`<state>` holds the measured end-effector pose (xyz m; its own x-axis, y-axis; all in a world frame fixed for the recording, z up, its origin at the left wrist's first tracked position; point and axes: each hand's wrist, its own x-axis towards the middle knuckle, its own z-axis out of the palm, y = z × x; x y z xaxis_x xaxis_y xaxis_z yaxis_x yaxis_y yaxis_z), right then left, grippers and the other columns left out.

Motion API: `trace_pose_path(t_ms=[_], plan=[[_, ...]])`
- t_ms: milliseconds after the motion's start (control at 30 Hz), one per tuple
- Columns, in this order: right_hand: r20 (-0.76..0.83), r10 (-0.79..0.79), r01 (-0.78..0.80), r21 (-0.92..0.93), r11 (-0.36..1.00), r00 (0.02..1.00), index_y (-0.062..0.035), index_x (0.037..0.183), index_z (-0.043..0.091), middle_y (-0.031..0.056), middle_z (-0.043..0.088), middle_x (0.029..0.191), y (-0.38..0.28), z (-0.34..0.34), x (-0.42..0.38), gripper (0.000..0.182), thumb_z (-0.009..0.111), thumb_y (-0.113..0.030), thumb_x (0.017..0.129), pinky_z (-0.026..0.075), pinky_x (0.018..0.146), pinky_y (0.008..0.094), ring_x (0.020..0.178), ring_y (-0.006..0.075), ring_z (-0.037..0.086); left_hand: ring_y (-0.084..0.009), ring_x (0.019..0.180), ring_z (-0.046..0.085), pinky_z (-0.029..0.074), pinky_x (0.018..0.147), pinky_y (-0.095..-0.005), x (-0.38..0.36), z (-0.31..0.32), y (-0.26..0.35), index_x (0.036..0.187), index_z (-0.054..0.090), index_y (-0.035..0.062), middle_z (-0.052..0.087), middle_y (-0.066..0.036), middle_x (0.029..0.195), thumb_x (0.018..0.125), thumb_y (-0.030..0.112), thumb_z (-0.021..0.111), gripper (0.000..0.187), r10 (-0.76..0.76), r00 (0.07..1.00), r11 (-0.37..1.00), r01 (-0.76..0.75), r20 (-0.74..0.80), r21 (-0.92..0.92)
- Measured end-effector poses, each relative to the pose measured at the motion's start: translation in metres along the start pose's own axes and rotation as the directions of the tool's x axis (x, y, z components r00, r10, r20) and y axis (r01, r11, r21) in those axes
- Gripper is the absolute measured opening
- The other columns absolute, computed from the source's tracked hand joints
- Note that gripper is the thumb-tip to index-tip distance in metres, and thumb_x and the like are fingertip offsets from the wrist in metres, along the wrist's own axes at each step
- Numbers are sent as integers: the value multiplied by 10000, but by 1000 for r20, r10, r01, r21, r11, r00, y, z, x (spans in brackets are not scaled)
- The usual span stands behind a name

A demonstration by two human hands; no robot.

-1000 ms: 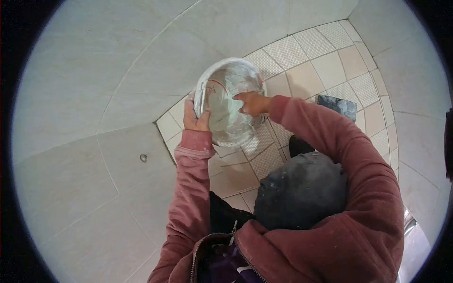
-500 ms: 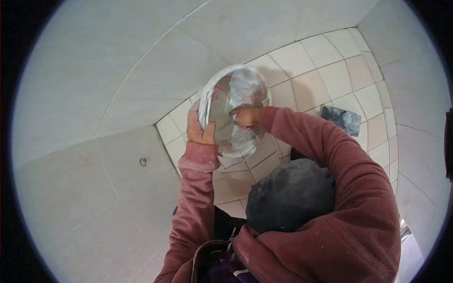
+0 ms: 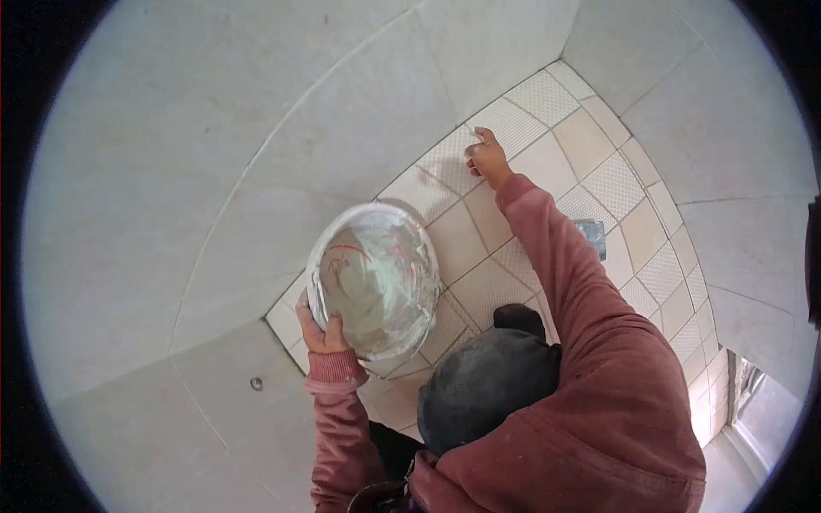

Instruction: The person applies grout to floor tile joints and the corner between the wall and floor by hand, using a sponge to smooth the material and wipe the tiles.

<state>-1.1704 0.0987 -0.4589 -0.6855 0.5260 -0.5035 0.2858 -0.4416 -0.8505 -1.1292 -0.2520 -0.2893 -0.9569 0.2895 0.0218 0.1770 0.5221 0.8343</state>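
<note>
My left hand (image 3: 321, 330) grips the rim of a white plastic bucket (image 3: 430, 248) at its lower left side, thumb over the rim. The bucket is tilted toward me and smeared with pale paste, and a wet grey-white layer (image 3: 363, 291) coats its inside. Stretched out beyond the bucket, my right hand (image 3: 487, 160) is over the tiled floor (image 3: 479, 218) near the foot of the wall. Its fingers are curled in, and what they hold, if anything, is too small to make out.
A dark, paste-smeared flat block (image 3: 592, 238) lies on the floor right of my right forearm. Large grey tiled walls (image 3: 333, 128) close in on the left, back and right. My dark-clad knee (image 3: 487, 385) is in front. A small round fitting (image 3: 256, 384) sits in the left wall.
My right hand has come out of the bucket and reached away to the upper right. The bucket, still in my left hand, appears lower and further left as the view has shifted.
</note>
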Motion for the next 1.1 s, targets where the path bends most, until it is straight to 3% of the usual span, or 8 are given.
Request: trace_pose_path(t_ms=[200, 333, 400, 467, 533, 867, 933, 1100], plan=[[-103, -173, 85, -568, 818, 980, -49, 1286, 286, 267, 541, 1004, 8, 6, 48, 612, 472, -143, 711, 460, 764, 370, 902, 340, 564, -222, 1067, 425, 302, 936, -317, 0, 7, 0, 1210, 351, -13, 431, -126, 1150, 700, 13, 428, 516, -97, 995, 979, 100, 25, -179], [-77, -94, 18, -669, 743, 993, -23, 1278, 296, 297, 504, 1066, -4, 15, 36, 626, 474, -175, 697, 386, 889, 361, 1012, 385, 499, -222, 1074, 420, 299, 941, -323, 0, 5, 0, 1216, 341, -19, 428, -128, 1161, 707, 17, 438, 520, -110, 994, 973, 113, 28, -199], [154, -202, 246, -762, 599, 967, -7, 1257, 332, 294, 508, 1060, 10, 17, 38, 601, 469, -161, 693, 398, 877, 371, 988, 370, 519, -221, 1077, 419, 299, 942, -324, -2, 3, -5, 1217, 340, -21, 426, -128, 1166, 710, 20, 443, 518, -142, 989, 965, 147, 37, -219], [149, -360, 350, -722, 597, 921, 13, 1229, 366, 288, 505, 1071, 18, 14, 38, 578, 467, -156, 686, 395, 877, 380, 1000, 357, 514, -221, 1079, 418, 301, 941, -322, -3, 2, -11, 1218, 340, -23, 424, -129, 1172, 719, 25, 448, 513, -104, 994, 971, 107, 26, -213], [-94, -219, 121, -595, 794, 971, 12, 1227, 369, 279, 511, 1068, 3, 7, 33, 581, 469, -156, 680, 388, 886, 371, 1011, 356, 505, -221, 1080, 417, 299, 941, -322, -3, 3, -2, 1219, 340, -23, 424, -130, 1173, 719, 23, 446, 513, -111, 993, 972, 114, 26, -207], [33, -289, 247, -615, 749, 957, 38, 1216, 375, 266, 528, 1053, 17, -1, 46, 577, 469, -159, 682, 400, 867, 355, 991, 383, 508, -220, 1086, 417, 292, 947, -318, -1, 6, 5, 1228, 334, -14, 418, -121, 1180, 710, 16, 429, 527, -85, 996, 968, 90, 30, -235], [-157, -298, 179, -515, 838, 942, 48, 1215, 375, 264, 523, 1063, 8, -6, 52, 579, 468, -168, 686, 388, 886, 353, 1008, 381, 498, -220, 1086, 418, 294, 946, -318, 0, 7, 7, 1228, 334, -15, 419, -121, 1179, 708, 12, 424, 528, -69, 997, 972, 74, 31, -222], [54, -311, 247, -741, 625, 949, 53, 1189, 414, 255, 522, 1075, 12, 5, 61, 543, 464, -155, 690, 389, 886, 334, 999, 374, 506, -222, 1085, 419, 297, 944, -318, 1, 7, 3, 1226, 335, -18, 420, -121, 1173, 701, 7, 417, 532, -95, 995, 965, 102, 43, -242]])
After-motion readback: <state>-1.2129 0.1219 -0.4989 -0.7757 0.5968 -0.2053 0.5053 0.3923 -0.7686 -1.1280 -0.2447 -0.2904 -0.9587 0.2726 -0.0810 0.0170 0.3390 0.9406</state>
